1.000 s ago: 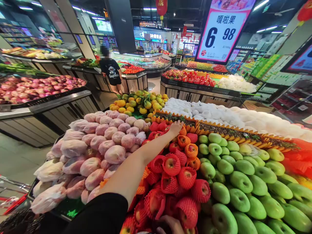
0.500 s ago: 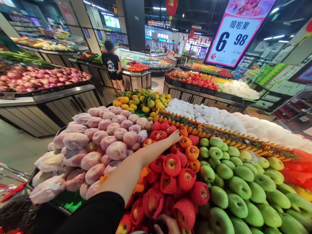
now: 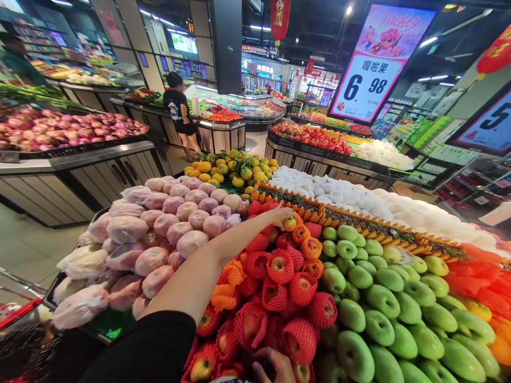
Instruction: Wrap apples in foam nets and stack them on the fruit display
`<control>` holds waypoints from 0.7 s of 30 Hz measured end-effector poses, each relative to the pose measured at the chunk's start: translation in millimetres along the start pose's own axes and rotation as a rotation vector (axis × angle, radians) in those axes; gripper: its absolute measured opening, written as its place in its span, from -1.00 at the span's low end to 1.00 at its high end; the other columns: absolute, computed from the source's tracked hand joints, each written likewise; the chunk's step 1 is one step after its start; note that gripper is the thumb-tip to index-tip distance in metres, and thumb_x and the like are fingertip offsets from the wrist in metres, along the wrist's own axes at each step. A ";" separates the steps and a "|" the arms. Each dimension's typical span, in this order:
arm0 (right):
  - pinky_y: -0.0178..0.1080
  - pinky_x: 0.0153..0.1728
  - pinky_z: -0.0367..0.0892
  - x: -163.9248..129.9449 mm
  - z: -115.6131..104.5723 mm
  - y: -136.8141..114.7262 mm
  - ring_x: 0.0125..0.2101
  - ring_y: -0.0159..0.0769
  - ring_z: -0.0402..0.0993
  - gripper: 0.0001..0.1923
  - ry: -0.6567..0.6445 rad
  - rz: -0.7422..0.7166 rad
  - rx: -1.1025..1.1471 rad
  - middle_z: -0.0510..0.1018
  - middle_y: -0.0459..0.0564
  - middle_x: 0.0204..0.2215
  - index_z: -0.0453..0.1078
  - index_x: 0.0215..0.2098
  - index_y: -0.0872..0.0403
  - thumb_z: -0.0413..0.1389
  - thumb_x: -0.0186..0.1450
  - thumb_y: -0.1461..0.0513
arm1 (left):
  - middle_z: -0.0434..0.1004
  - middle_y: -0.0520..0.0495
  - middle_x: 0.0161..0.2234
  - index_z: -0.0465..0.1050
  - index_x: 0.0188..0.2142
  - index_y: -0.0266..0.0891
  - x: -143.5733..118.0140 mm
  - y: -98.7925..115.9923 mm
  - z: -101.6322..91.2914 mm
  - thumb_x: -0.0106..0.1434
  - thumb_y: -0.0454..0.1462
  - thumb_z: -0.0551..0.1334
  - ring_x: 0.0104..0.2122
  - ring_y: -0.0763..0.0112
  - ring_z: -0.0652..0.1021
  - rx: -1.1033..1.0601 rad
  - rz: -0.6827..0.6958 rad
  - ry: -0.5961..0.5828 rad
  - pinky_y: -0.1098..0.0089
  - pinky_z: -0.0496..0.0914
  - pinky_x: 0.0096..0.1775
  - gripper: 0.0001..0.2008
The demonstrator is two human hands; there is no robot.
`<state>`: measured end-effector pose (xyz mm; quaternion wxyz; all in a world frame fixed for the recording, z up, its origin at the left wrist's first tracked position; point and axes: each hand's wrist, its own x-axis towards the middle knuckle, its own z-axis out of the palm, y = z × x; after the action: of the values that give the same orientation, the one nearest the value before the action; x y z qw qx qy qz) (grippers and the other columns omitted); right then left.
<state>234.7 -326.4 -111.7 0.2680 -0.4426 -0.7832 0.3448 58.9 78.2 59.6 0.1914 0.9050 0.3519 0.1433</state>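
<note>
left hand [image 3: 280, 216]: grasping yellowish apple [image 3: 289, 224] toward worktop [image 3: 106, 322] far edge | right hand [image 3: 276, 364]: near edge, grip unclear | grasp apparently done, lift-out not yet

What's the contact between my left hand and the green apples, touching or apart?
Apart. The head view shows it: orange-netted apples fill the space between your left hand and the nearest green apples.
</note>
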 end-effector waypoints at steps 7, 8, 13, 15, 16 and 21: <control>-0.04 -0.37 0.59 11.8 -23.0 -33.7 -0.41 0.00 0.68 -0.83 -0.028 0.036 0.201 0.72 -0.15 -0.39 0.54 -0.27 -0.28 0.15 0.20 -0.02 | 0.55 -0.18 0.04 0.42 0.02 -0.22 -39.6 24.7 -28.8 -0.04 -0.27 0.51 0.05 0.14 0.54 -0.562 -0.046 0.373 0.19 0.38 0.09 -0.39; -0.03 -0.33 0.59 11.1 -26.8 -41.4 -0.36 0.01 0.69 -0.83 -0.025 0.055 0.213 0.72 -0.12 -0.36 0.55 -0.27 -0.25 0.15 0.24 -0.02 | 0.55 -0.18 0.03 0.42 0.02 -0.22 -49.7 33.9 -28.2 -0.03 -0.24 0.52 0.03 0.16 0.55 -0.653 -0.066 0.427 0.19 0.39 0.07 -0.39; -0.07 -0.13 0.55 1.3 -42.2 -78.2 -0.18 -0.04 0.66 -0.66 0.122 0.213 0.417 0.70 0.08 -0.20 0.48 0.02 -0.04 0.14 0.37 0.01 | 0.59 -0.16 -0.04 0.41 0.06 -0.23 -130.4 106.9 -5.6 0.04 -0.02 0.48 -0.07 0.19 0.59 -0.740 -0.022 0.260 0.27 0.45 -0.05 -0.34; -0.06 -0.08 0.54 -3.7 -42.4 -85.3 -0.09 -0.07 0.63 -0.41 0.247 0.253 0.552 0.65 0.10 -0.08 0.21 0.29 -0.06 0.16 0.36 0.00 | 0.62 -0.14 -0.09 0.48 0.02 -0.23 -167.0 142.1 12.9 0.01 0.03 0.49 -0.12 0.15 0.61 -0.538 0.024 0.081 0.26 0.45 -0.07 -0.35; -0.04 -0.08 0.54 -6.0 -41.0 -86.8 -0.08 -0.09 0.62 -0.27 0.305 0.284 0.614 0.60 0.11 0.01 0.02 0.39 -0.10 0.17 0.35 -0.01 | 0.63 -0.15 -0.14 0.50 -0.01 -0.25 -183.2 158.4 24.2 -0.01 0.05 0.49 -0.18 0.11 0.62 -0.389 0.022 0.022 0.23 0.45 -0.11 -0.35; 0.01 -0.03 0.54 -11.0 -31.5 -85.4 -0.02 -0.07 0.59 0.00 0.442 0.473 0.707 0.43 0.19 0.19 -0.19 0.44 -0.10 0.26 0.24 -0.09 | 0.62 -0.32 -0.04 0.49 0.11 -0.32 -235.7 208.8 81.5 0.11 -0.09 0.43 -0.10 -0.04 0.61 -0.020 0.045 -0.089 0.14 0.46 -0.08 -0.39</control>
<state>219.2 -358.2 -27.1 0.4765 -0.5530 -0.4199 0.5393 44.9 -246.7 51.4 0.2128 0.9162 0.3211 0.1105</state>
